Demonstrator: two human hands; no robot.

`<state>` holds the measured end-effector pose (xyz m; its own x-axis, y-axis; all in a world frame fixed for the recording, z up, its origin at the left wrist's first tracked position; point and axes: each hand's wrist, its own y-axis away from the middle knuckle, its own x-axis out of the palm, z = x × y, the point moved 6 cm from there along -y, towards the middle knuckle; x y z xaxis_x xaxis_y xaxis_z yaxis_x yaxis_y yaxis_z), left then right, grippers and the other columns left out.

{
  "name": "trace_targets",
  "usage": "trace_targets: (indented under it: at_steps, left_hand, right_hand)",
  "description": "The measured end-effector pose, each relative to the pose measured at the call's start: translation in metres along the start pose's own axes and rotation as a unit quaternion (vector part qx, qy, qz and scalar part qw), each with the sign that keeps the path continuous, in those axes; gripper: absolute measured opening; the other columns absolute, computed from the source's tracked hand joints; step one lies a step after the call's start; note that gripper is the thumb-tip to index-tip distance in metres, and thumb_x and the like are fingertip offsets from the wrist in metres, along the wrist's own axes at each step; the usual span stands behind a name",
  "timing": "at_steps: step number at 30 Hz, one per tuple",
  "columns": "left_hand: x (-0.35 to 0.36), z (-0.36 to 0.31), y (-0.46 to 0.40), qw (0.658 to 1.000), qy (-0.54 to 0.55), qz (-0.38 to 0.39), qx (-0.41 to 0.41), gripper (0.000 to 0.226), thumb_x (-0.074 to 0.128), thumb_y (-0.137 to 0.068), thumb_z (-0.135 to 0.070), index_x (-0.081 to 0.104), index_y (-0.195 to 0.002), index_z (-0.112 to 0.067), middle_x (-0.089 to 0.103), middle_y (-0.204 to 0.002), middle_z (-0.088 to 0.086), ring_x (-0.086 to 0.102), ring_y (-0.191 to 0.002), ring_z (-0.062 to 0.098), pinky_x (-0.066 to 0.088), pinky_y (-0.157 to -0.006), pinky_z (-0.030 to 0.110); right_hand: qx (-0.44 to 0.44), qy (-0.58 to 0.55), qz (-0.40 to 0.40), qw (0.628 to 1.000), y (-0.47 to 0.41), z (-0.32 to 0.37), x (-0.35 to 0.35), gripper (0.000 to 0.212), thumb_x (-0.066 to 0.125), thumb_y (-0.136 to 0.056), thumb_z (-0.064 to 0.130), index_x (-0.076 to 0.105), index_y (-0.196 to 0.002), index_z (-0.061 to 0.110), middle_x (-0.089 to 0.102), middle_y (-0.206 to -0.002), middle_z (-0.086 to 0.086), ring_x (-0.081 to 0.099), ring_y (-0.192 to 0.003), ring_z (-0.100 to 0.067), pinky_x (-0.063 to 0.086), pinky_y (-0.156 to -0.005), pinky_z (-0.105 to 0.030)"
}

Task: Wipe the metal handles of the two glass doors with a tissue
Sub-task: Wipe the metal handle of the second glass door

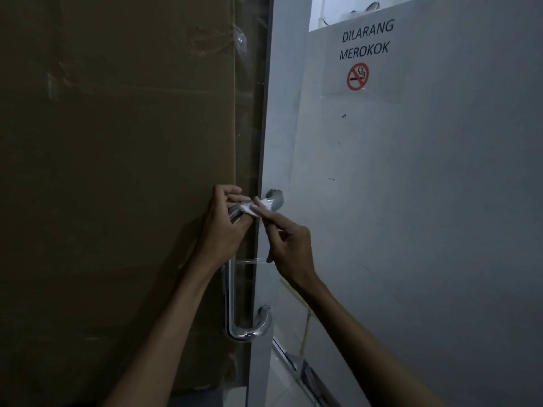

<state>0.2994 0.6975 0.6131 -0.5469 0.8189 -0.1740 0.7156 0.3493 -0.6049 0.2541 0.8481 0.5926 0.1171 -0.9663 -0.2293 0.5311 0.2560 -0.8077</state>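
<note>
Gripping the top of one curved, polished metal door handle (232, 289), the left hand (224, 227) has its fingers curled round the bar just below the upper bend, and a strip of white crumpled tissue (249, 207) lies wrapped over the bar there. From the head view only one handle shows; it is a long U-shaped chrome pull, fixed at two round mounts, one up near the hands and one lower down, and it stands upright along the edge of a frosted pale grey glass door (411, 201). The right hand (289, 245) reaches in from the other side, and its thumb and forefinger pinch the free end of the tissue just beside the upper mount, with the other fingers loosely curled beneath. Both hands' grip is thus closed: the left clamped on the handle and tissue together, the right pinched on the tissue alone. The two hands lie close, almost touching across the bar. One printed white paper notice (364, 51) with black lettering reading "DILARANG MEROKOK" and one red no-smoking circle is stuck high on the door. To the left stands a large brown cardboard sheet (117, 171), creased and taped, covering the neighbouring panel.
</note>
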Motion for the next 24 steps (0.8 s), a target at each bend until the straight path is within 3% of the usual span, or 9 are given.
trace_targets:
  at_steps: [3,5,8,10,13,16,18,22,24]
  left_hand:
    - [0.000,0.001,0.000,1.000,0.000,-0.006,-0.001,0.043,0.071,-0.097,-0.009,0.046,-0.131,-0.016,0.063,-0.117,-0.003,0.064,-0.100,-0.009,0.053,-0.079,0.008]
    - [-0.001,0.001,0.000,1.000,-0.001,-0.009,-0.001,0.042,0.070,-0.097,-0.010,0.046,-0.131,-0.018,0.063,-0.118,-0.004,0.065,-0.101,-0.006,0.054,-0.080,0.010]
    - [0.000,0.001,0.001,1.000,0.003,-0.006,0.000,0.043,0.071,-0.097,-0.011,0.046,-0.132,-0.017,0.063,-0.118,-0.004,0.065,-0.101,-0.006,0.054,-0.080,0.010]
    - [0.000,0.001,0.001,1.000,0.005,-0.009,0.003,0.045,0.073,-0.096,-0.011,0.046,-0.132,-0.016,0.062,-0.117,-0.005,0.064,-0.102,-0.008,0.053,-0.080,0.008]
    - [0.001,0.001,0.002,1.000,0.013,-0.009,0.001,0.045,0.073,-0.096,-0.011,0.046,-0.131,-0.016,0.062,-0.118,-0.004,0.064,-0.103,-0.009,0.052,-0.080,0.008]
    - [0.000,0.000,0.002,1.000,0.015,-0.010,-0.009,0.043,0.070,-0.097,-0.010,0.046,-0.132,-0.017,0.062,-0.119,-0.002,0.065,-0.102,-0.006,0.054,-0.080,0.010]
    - [0.000,0.000,0.003,1.000,0.008,-0.014,-0.005,0.042,0.069,-0.098,-0.009,0.047,-0.132,-0.016,0.062,-0.119,-0.002,0.064,-0.101,-0.006,0.054,-0.080,0.010]
    - [0.000,-0.001,0.004,1.000,0.009,-0.011,0.001,0.041,0.068,-0.098,-0.009,0.046,-0.132,-0.017,0.062,-0.119,-0.004,0.065,-0.103,-0.005,0.054,-0.083,0.012]
    - [0.000,-0.001,0.005,1.000,0.012,-0.010,0.003,0.041,0.070,-0.098,-0.010,0.046,-0.131,-0.018,0.063,-0.118,-0.004,0.066,-0.104,-0.004,0.055,-0.084,0.014]
  right_hand:
    - [0.066,-0.003,-0.093,0.993,-0.010,-0.011,-0.014,0.037,0.051,-0.107,0.005,0.066,-0.139,0.016,0.064,-0.138,0.008,0.069,-0.065,-0.007,0.057,-0.051,-0.021]
    - [0.093,0.001,-0.110,0.990,-0.012,-0.015,-0.013,0.037,0.052,-0.106,0.006,0.067,-0.138,0.018,0.062,-0.141,0.012,0.076,-0.086,-0.022,0.065,-0.062,-0.033]
    - [0.047,0.009,-0.047,0.998,-0.011,-0.007,-0.003,0.037,0.053,-0.105,0.003,0.069,-0.136,0.015,0.066,-0.138,0.006,0.070,-0.110,-0.003,0.065,-0.083,-0.036]
    - [0.018,0.023,0.029,0.999,-0.011,0.001,0.000,0.037,0.053,-0.105,0.003,0.068,-0.136,0.017,0.070,-0.134,-0.001,0.071,-0.096,0.002,0.063,-0.079,-0.026]
    - [0.003,0.047,0.069,0.997,-0.022,0.012,-0.011,0.036,0.052,-0.107,0.007,0.066,-0.137,0.021,0.073,-0.118,0.000,0.069,-0.058,-0.013,0.057,-0.054,-0.019]
    - [0.021,0.053,-0.009,0.998,-0.042,0.008,-0.033,0.035,0.051,-0.107,0.005,0.067,-0.137,0.014,0.066,-0.137,0.002,0.070,-0.063,-0.010,0.057,-0.048,-0.023]
    - [0.059,0.095,-0.003,0.994,-0.048,-0.002,-0.033,0.034,0.051,-0.107,0.006,0.069,-0.135,0.015,0.064,-0.142,-0.003,0.071,-0.064,-0.007,0.054,-0.045,-0.020]
    - [0.045,0.116,0.046,0.991,-0.036,0.002,-0.017,0.035,0.052,-0.107,0.011,0.069,-0.135,0.023,0.068,-0.137,0.000,0.074,-0.070,-0.020,0.059,-0.047,-0.028]
    - [0.011,0.155,0.074,0.985,-0.032,0.009,-0.011,0.037,0.053,-0.107,0.017,0.067,-0.137,0.031,0.075,-0.123,0.001,0.068,-0.062,-0.012,0.058,-0.050,-0.027]
